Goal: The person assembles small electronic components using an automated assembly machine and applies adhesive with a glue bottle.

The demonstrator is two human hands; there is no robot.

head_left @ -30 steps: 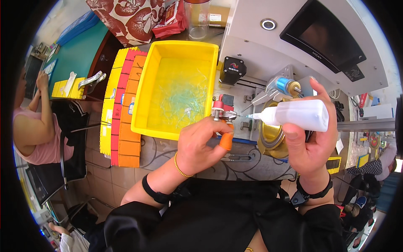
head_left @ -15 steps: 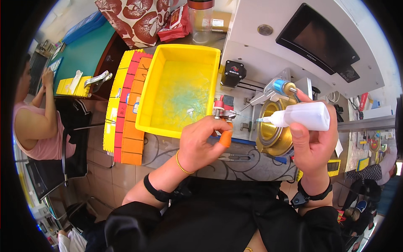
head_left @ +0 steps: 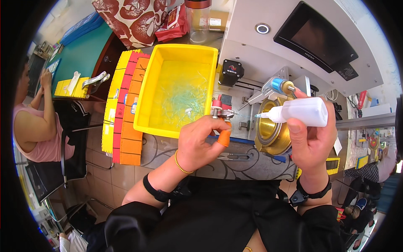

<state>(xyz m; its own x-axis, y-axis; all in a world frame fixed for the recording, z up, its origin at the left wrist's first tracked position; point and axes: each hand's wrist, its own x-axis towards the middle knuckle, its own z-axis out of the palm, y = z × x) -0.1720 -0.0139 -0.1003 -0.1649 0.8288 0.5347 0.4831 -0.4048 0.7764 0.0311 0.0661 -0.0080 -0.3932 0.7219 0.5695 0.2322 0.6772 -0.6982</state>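
Gripping a white squeeze bottle (head_left: 303, 112) sideways, the right hand (head_left: 310, 138) wraps its fingers and thumb firmly around the body, with the thin nozzle pointing left toward a small red-topped metal fixture (head_left: 219, 110) on the workbench (head_left: 184, 155). The left hand (head_left: 201, 140) is curled beside that fixture, fingertips pinched close on something too small to make out; an orange rubber cot (head_left: 224, 137) covers one finger. Just right of the fixture sits a round brass drum (head_left: 268, 130), below the bottle. Far left of the hands lies a yellow plastic tray (head_left: 178, 90) holding pale thread-like strands. Beyond it stand yellow and orange stacked boxes (head_left: 126, 105). Another person (head_left: 35, 130) in pink sits at the far left.
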